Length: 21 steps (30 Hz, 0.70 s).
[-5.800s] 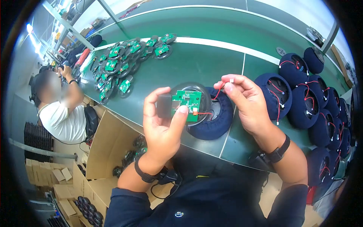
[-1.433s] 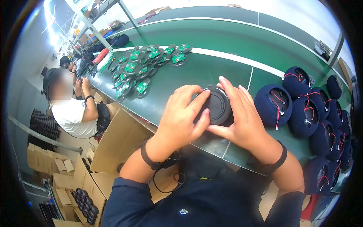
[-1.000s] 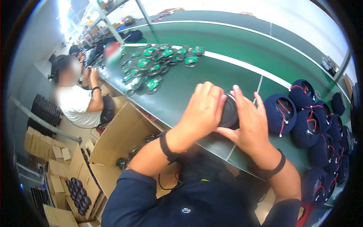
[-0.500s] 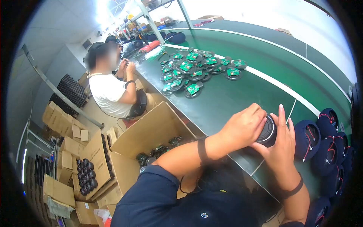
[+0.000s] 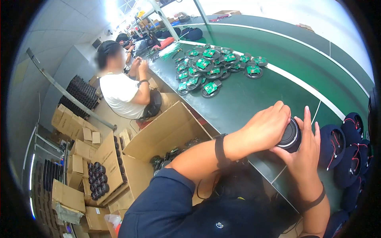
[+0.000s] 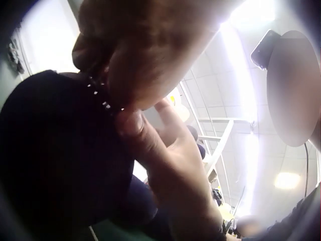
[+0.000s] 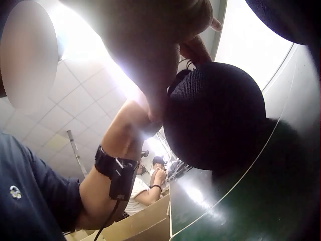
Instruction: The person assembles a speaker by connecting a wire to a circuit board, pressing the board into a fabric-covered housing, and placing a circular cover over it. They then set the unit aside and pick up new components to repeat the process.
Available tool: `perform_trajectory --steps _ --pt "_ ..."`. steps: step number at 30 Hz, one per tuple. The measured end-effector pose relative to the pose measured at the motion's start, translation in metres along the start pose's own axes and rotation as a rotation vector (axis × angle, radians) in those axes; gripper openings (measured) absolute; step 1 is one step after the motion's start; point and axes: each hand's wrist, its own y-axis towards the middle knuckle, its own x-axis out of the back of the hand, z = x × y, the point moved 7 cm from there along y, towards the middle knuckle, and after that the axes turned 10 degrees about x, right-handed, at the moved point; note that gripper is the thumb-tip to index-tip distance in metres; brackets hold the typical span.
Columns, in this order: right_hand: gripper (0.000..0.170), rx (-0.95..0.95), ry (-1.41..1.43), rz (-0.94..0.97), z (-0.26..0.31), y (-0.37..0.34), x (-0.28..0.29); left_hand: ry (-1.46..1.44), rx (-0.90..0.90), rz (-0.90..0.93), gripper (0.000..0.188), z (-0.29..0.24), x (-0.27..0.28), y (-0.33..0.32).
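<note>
A round speaker, a dark fabric-covered shell (image 7: 215, 115) topped with a black ridged disc cover (image 5: 291, 134), is between my two hands over the green table. My left hand (image 5: 268, 127) bends its fingers over the cover's left edge, and its knuckles hide part of it. From the opposite side my right hand (image 5: 303, 154) grips the shell, thumb at the near edge and fingers along the far right side. In the left wrist view the shell (image 6: 60, 150) is a dark mass, with the right thumb (image 6: 131, 123) close to the left hand at the rim.
Circuit boards on black discs (image 5: 212, 65) lie heaped on the table (image 5: 234, 111). Several navy shells (image 5: 333, 144) with red wires crowd the right side. An open cardboard box (image 5: 166, 131) stands at the table's front edge. Another person (image 5: 123, 91) sits beyond it.
Earlier my left hand held a circuit-board disc and my right pinched a red wire's connector. The disc was turned over onto the shell, and both hands closed around it. The view swung left.
</note>
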Motion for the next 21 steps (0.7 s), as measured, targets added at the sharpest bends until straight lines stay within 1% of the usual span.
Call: perform_trajectory --steps 4,6,8,12,14,15,18,20,21 --pt "0.139 -0.050 0.029 0.023 -0.005 -0.001 -0.001 0.012 -0.037 0.106 0.010 -0.003 -0.001 0.004" --pt "0.141 -0.061 0.024 0.035 -0.006 -0.001 -0.002 0.030 -0.033 0.110 0.011 -0.006 0.000 0.005" --pt "0.142 -0.086 0.036 0.038 -0.007 -0.001 -0.004 0.047 -0.059 0.057 0.010 -0.009 0.002 0.004" --pt "0.142 -0.092 0.048 0.040 -0.007 -0.002 -0.004 0.046 -0.062 0.081 0.009 -0.006 -0.001 0.003" --pt "0.141 -0.089 0.050 0.031 -0.007 -0.001 -0.005 0.062 -0.086 0.024 0.009 -0.008 0.000 -0.002" --pt "0.141 -0.088 0.053 0.024 -0.007 -0.001 -0.005 0.063 -0.089 0.024 0.009 -0.008 0.000 -0.001" --pt "0.141 -0.094 0.061 0.046 -0.007 -0.002 -0.005 0.024 -0.070 0.031 0.013 -0.004 0.002 0.002" --pt "0.141 -0.095 0.061 0.050 -0.008 -0.001 -0.005 -0.035 -0.031 0.080 0.018 0.002 0.002 0.009" --pt "0.141 -0.100 0.061 0.058 -0.009 -0.002 -0.005 -0.018 -0.073 0.086 0.020 0.003 0.001 0.010"
